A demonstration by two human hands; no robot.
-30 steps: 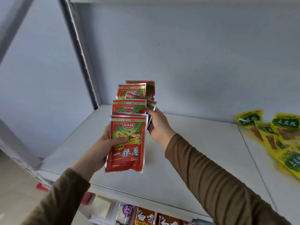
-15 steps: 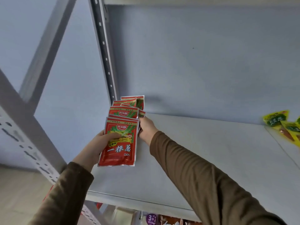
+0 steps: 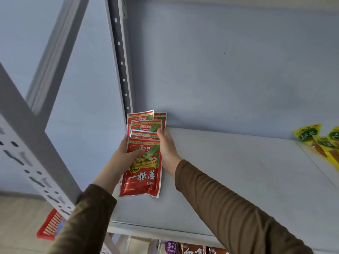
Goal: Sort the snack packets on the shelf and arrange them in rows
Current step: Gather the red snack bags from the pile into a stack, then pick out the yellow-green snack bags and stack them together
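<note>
The left hand (image 3: 126, 154) makes the nearer grip: its thumb lies across the face of the front red packet (image 3: 142, 169), and its fingers are hidden behind, so it holds that packet and the fan above it. The right hand (image 3: 167, 149) meets the same fan from the opposite side, fingertips curled on the right edge of the red packets (image 3: 145, 125) that rise in overlapping steps beyond the front one. Both grips close on the one bundle.

From either grip the packets run straight away, toward the back wall (image 3: 229, 70). The long axis of the fan points from the person to the far left corner of the shelf (image 3: 238, 171), beside the perforated upright post (image 3: 120, 57). The topmost packets appear to stand close to or against the wall; contact there cannot be told. Whether the lower edge of the front packet rests on the shelf or hangs just over it is also unclear. Judging by this, the coming move is to lay the row down along that axis, and the left hand, holding the front face, is better placed to set it.

Well off to the right of the grips lie yellow packets (image 3: 319, 142) in a loose overlap on the same shelf. Below its front lip more goods show, and a red basket (image 3: 50, 224) sits low on the left.
</note>
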